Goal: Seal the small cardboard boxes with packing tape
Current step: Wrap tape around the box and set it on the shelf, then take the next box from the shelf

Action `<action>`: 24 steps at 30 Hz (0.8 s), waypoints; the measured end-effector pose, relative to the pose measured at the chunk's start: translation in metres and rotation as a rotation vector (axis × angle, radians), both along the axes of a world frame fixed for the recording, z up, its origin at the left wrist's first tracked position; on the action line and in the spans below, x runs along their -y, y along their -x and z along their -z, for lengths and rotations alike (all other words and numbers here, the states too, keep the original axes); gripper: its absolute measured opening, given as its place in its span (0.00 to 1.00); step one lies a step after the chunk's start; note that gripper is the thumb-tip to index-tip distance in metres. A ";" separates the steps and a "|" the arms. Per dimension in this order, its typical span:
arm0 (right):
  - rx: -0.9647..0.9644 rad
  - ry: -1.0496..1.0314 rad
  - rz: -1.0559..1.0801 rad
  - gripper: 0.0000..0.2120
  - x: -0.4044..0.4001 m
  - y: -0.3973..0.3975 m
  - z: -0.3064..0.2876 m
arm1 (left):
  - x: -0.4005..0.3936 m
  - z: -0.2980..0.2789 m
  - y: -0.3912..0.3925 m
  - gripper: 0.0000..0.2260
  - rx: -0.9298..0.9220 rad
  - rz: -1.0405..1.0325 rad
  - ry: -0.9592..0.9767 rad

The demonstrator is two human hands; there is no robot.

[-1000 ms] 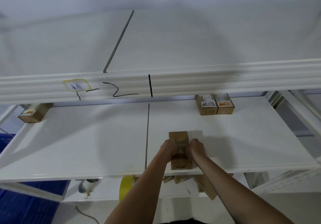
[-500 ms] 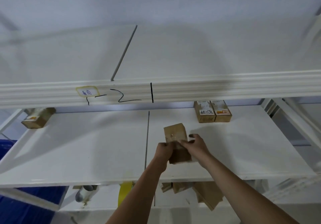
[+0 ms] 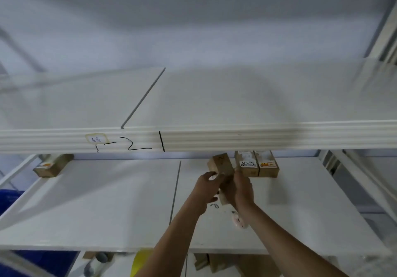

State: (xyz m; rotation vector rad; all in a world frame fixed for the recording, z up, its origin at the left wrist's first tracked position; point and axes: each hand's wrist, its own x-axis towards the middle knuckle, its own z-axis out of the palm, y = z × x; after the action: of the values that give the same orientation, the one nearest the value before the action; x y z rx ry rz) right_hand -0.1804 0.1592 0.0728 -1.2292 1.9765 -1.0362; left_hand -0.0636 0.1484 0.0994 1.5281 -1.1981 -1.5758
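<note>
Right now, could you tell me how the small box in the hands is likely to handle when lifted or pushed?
The small cardboard box is probably light: both hands hold it tilted above the shelf. Its straight edges suggest stiff walls. Being long and narrow, it would likely tip if stood on end.

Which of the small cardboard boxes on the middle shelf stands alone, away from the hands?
The box at the far left, against the shelf's back edge. The labelled pair sits side by side at right, just beyond the held box.
</note>
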 end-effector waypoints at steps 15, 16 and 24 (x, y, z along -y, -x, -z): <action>0.362 -0.005 -0.169 0.31 -0.037 0.028 -0.064 | -0.044 -0.043 -0.030 0.12 -0.370 0.024 0.181; 0.504 -0.028 -0.216 0.29 -0.043 0.028 -0.065 | -0.050 -0.045 -0.033 0.11 -0.366 0.052 0.202; 0.635 -0.038 -0.258 0.18 -0.107 0.022 -0.056 | -0.097 -0.032 -0.035 0.17 -0.293 0.138 0.177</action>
State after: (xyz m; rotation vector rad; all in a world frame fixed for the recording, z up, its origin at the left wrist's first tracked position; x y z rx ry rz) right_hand -0.2021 0.2657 0.1286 -0.9452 1.3085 -1.0806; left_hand -0.0289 0.2449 0.1317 1.0795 -1.2566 -1.6651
